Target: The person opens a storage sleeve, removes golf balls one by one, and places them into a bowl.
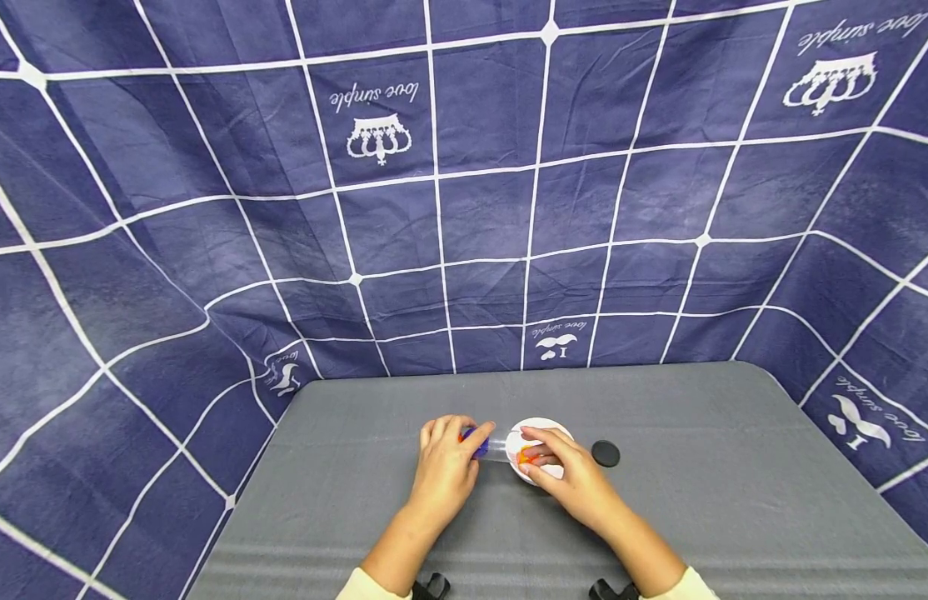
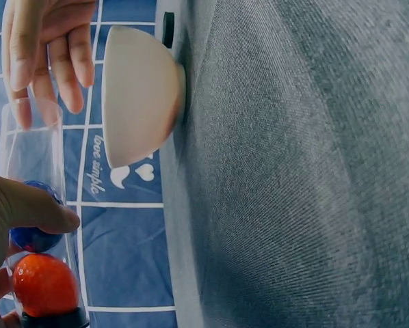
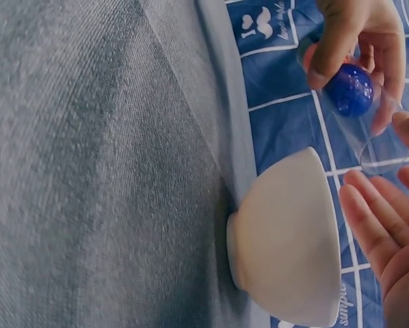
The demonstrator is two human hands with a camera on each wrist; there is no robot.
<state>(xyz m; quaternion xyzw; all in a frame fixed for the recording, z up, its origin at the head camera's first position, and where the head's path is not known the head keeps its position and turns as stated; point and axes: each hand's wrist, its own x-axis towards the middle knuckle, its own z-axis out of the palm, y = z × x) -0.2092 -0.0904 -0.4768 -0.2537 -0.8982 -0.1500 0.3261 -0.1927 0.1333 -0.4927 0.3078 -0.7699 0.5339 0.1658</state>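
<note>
My left hand [image 1: 443, 458] grips a clear plastic tube [image 1: 497, 450], thumb on one side and fingers round the other. A shiny blue ball [image 3: 349, 89] and an orange-red ball [image 2: 45, 283] sit inside it, the orange-red one by its black end cap [image 2: 54, 320]. The tube lies roughly level above the table, its uncapped end towards my right hand [image 1: 576, 475]. That hand hovers over a white bowl [image 2: 139, 96], fingers loosely extended, fingertips right by the tube's mouth. Something orange [image 1: 526, 455] shows in the bowl between my fingers, partly hidden.
A round black lid [image 1: 605, 453] lies on the grey table [image 1: 704, 467], just right of the bowl. A blue cloth [image 1: 479, 217] with white lines hangs behind the table and along both sides.
</note>
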